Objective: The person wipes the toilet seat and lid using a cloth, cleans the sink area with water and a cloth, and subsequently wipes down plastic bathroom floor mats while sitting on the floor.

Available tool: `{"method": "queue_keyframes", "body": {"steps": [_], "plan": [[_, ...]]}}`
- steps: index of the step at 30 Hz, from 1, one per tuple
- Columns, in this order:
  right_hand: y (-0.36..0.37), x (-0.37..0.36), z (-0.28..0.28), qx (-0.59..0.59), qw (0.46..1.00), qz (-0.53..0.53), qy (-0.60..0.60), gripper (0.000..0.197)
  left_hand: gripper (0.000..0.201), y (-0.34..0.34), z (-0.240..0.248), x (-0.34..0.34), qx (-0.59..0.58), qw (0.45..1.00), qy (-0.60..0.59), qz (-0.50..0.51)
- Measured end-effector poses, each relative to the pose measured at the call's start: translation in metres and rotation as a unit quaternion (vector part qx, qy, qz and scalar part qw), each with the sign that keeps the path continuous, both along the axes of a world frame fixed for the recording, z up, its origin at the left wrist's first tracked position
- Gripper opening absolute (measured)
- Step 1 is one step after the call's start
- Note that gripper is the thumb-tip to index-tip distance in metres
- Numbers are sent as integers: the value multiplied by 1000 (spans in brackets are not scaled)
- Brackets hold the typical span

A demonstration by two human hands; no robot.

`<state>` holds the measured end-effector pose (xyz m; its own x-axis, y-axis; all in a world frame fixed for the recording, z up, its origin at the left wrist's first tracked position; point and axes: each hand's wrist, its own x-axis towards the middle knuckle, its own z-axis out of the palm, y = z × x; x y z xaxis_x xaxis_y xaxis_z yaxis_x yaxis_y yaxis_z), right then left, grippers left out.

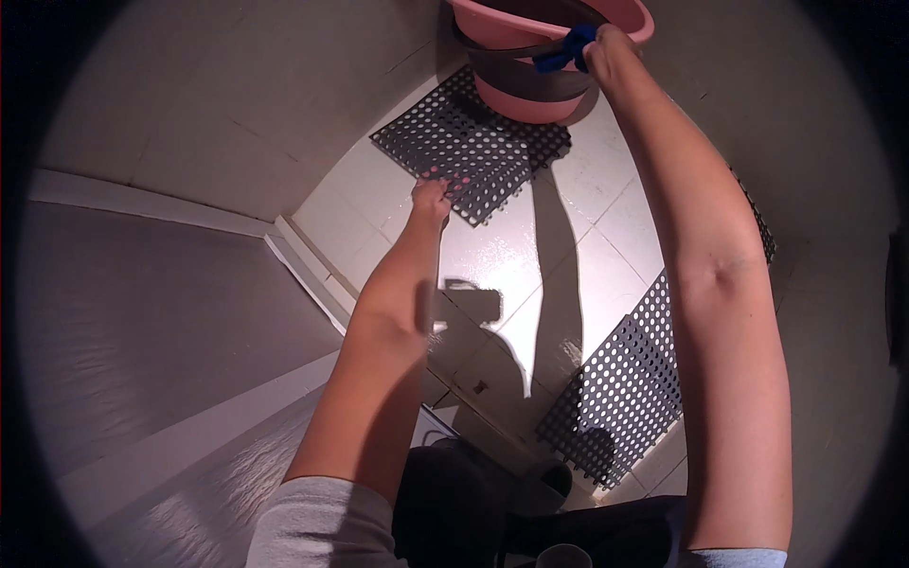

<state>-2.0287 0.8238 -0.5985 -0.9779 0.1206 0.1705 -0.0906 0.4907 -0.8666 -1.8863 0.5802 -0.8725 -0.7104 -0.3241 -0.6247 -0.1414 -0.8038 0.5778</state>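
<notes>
My left hand [433,194] is at the near edge of a dark perforated floor mat [478,156], its fingertips spread over the holes and the hand closed on the edge. At the top, my right hand [614,45] is closed round a blue thing [578,45] whose kind I cannot make out. It lies against the side of a pink and grey tub [530,99], just below the rim. The tub stands at the far end of the mat and covers part of it.
Wet-looking white tiles [492,251] make up the floor, with my shadow across them. Another perforated mat [630,379] lies at the lower right, partly hidden by my right arm. Walls rise on both sides. A grey panel with a pale frame [151,204] stands at left.
</notes>
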Motion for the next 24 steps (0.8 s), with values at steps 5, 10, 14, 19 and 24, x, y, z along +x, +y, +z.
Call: {"method": "queue_keyframes", "body": {"steps": [5, 10, 14, 19, 24], "plan": [[-15, -6, -27, -319, 944, -65, -57, 31, 26, 34, -4, -5, -361, 897, -120, -226], [-48, 4, -34, -482, 863, -140, -58, 35, 33, 26, 5, -6, -574, 782, -115, -213], [-52, 25, -35, -495, 837, -161, -168, 49, 30, 36, 9, -3, -566, 791, -107, -206], [-57, 48, -28, -524, 829, -140, -135, 36, 26, 40, 11, -2, -525, 820, -100, -203], [-52, 65, -20, -533, 824, -80, -173, 28, 32, 34, 3, -7, -488, 840, -106, -213]]}}
